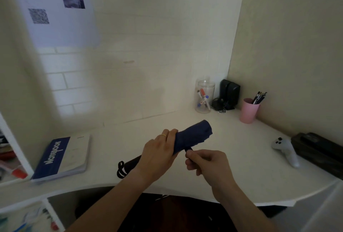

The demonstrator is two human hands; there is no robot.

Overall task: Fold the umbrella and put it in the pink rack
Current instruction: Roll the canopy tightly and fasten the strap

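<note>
A dark blue folding umbrella (194, 135) is rolled up and held just above the white desk (232, 179), its black handle and wrist loop (123, 169) pointing to the lower left. My left hand (159, 152) is wrapped around the middle of the rolled canopy. My right hand (207, 161) pinches the umbrella's narrow closing strap just below the canopy. A pink cup (249, 111) holding several pens stands at the back right by the wall. No pink rack can be made out with certainty.
A blue and white notebook (63, 157) lies at the left. A clear jar of markers (204, 97) and a black device (229, 93) stand in the back corner. A white game controller (285, 150) and a black case (319, 155) lie at the right.
</note>
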